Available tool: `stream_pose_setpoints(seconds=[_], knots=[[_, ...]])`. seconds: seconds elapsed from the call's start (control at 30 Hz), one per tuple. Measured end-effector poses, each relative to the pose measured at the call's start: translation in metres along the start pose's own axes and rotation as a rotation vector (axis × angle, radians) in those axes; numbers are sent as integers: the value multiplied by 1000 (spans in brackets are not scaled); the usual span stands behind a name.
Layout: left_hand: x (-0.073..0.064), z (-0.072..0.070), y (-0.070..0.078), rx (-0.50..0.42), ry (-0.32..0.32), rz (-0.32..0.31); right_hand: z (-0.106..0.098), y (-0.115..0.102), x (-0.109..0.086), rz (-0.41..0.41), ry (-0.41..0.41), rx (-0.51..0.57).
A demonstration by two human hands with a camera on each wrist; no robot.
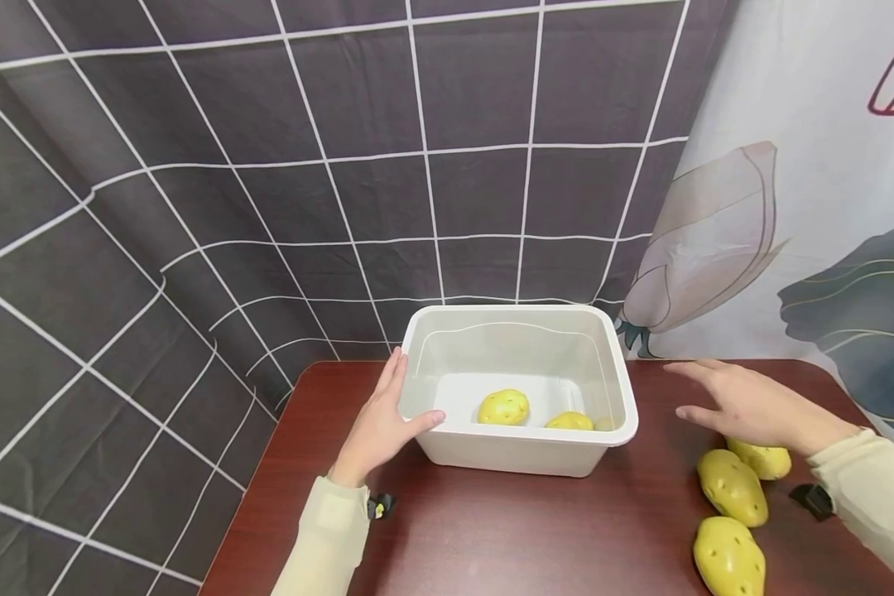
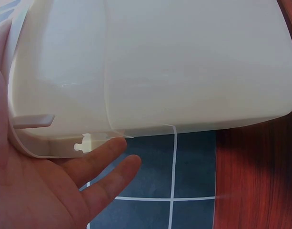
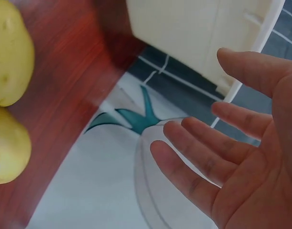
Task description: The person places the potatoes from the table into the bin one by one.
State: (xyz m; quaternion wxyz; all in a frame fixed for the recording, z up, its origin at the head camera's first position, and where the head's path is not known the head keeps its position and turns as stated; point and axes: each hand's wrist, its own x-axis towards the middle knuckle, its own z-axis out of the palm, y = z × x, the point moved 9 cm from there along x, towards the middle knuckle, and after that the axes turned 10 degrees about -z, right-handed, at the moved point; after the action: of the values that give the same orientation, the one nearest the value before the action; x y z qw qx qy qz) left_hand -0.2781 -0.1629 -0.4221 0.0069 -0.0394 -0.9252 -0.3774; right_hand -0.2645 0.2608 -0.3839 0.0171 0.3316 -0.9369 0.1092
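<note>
A white plastic bin (image 1: 507, 454) stands at the back of the table with two yellow potatoes (image 1: 503, 407) inside, the nearer one partly hidden by the front wall. At the bin's left end my left hand (image 1: 380, 426) rests on the rim, thumb over the front corner and fingers stretched along the outside. The left wrist view shows its straight fingertips (image 2: 131, 164) beside the bin's outer wall. My right hand (image 1: 752, 406) hovers right of the bin, fingers spread and holding nothing. Below it lie three potatoes (image 1: 732, 488), one partly covered by the hand.
The dark red wooden table (image 1: 521, 530) reaches back to a dark curtain (image 1: 477, 199) with white grid lines. A pale curtain (image 1: 723, 248) with leaf and flower prints hangs at the back right, close behind my right hand.
</note>
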Motion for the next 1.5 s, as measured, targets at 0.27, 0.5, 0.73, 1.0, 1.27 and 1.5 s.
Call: stream_pose_setpoints(seconds=[0.27, 0.5, 0.73, 1.0, 1.27, 1.5], knots=[[-1, 0, 2, 9, 5, 13, 11, 25, -12, 65, -42, -5], [-1, 1, 1, 4, -5, -2, 18, 44, -24, 83, -36, -14], [-1, 1, 0, 5, -3, -4, 26, 60, -34, 101, -62, -15], [0, 0, -1, 10, -1, -10, 34, 74, -45, 93, -68, -14], [0, 0, 0, 12, -1, 1, 42, 82, -54, 87, -75, -7], [-1, -1, 0, 16, 2, 1, 51, 89, -59, 117, -97, 25]])
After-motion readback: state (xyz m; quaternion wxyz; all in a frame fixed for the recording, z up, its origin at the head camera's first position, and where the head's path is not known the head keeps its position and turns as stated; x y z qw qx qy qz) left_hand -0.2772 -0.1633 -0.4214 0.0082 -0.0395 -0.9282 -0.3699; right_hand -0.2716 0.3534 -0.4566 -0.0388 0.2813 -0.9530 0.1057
